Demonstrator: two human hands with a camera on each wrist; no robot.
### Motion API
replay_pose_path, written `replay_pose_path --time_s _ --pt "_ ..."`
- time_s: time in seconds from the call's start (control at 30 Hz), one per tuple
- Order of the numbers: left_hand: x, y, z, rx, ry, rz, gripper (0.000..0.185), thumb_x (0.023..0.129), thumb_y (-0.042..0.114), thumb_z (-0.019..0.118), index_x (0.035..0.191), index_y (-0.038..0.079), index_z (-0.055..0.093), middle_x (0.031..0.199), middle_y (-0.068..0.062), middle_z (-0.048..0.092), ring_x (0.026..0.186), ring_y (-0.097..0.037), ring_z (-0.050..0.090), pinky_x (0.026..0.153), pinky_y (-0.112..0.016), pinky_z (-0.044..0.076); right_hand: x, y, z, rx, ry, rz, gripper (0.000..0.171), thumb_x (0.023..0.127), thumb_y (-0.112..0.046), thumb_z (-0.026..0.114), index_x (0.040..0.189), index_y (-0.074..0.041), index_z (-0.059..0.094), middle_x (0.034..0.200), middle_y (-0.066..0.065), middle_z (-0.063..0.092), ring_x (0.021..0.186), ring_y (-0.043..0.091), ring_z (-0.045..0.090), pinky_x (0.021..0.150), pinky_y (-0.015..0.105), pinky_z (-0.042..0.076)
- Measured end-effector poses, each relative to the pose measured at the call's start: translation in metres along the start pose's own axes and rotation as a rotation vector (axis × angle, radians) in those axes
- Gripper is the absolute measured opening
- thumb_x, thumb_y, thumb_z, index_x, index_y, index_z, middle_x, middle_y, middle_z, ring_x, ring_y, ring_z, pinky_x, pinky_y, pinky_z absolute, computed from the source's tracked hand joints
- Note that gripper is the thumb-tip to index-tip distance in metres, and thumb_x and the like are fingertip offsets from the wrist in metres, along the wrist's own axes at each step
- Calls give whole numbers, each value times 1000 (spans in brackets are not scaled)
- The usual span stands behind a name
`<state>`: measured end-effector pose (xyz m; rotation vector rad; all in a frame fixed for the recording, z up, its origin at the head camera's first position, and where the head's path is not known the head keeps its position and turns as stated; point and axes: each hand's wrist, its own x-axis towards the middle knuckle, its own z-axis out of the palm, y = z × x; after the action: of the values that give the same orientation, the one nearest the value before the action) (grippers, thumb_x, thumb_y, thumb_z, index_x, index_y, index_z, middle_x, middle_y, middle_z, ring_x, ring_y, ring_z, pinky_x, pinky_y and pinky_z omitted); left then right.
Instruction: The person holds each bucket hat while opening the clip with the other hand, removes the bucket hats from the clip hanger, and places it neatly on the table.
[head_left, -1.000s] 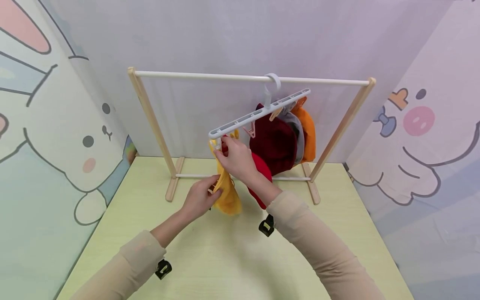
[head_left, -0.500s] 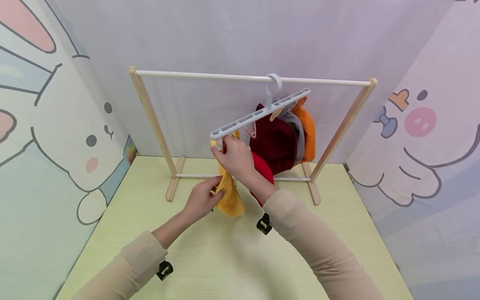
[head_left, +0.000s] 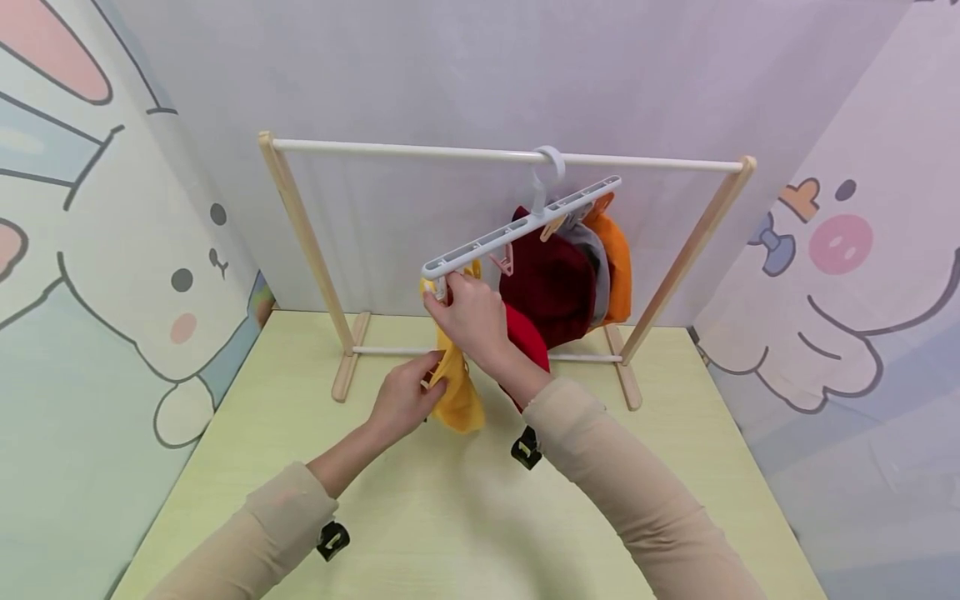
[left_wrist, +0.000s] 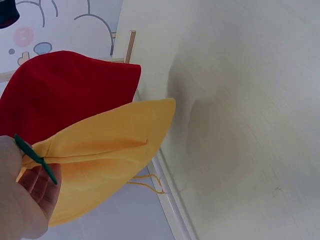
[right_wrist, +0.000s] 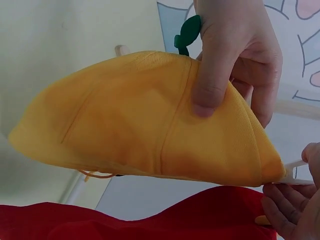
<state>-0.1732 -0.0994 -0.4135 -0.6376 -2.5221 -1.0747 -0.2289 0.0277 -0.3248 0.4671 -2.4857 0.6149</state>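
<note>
My left hand (head_left: 405,396) pinches a yellow cloth hat (right_wrist: 130,120) at its crown, beside the green leaf-shaped sprout (right_wrist: 189,32) on top. The hat is tilted sideways, and a yellow cord (left_wrist: 150,181) dangles at its brim. Up at the near left end of a pale grey clip hanger (head_left: 487,245), my right hand (head_left: 476,317) pinches a white clip (right_wrist: 300,172), which meets the hat's brim edge. Part of the clip is hidden by the fingers. Right behind the right hand hangs a red hat (head_left: 527,335).
A wooden rack (head_left: 303,237) with a white top bar (head_left: 397,151) carries the hanger by its hook. Farther along hang a maroon hat (head_left: 546,287), a grey one (head_left: 598,271) and an orange one (head_left: 619,271). A pink clip (head_left: 502,260) on the hanger holds nothing.
The right thumb has shifted slightly up at the white clip. Both hands keep their hold, and the yellow hat stays nearly in place.
</note>
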Motion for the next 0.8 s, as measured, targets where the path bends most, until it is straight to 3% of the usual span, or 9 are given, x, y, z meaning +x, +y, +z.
replay_pose_path --time_s 0.3,0.8 --pt "2 3 2 44 33 -19 20 78 5 64 97 9 64 79 -2 66 68 -14 61 55 -24 49 0 2 3 7 50 -5 29 86 -35 57 67 -13 54 54 -1 46 45 15 43 42 24 37" --pt "5 1 -2 61 17 -35 8 80 7 64 88 9 63 77 -3 66 67 -14 62 55 -23 50 2 4 2 28 30 34 32 87 -32 55 61 -13 52 52 -1 42 41 14 37 39 20 32"
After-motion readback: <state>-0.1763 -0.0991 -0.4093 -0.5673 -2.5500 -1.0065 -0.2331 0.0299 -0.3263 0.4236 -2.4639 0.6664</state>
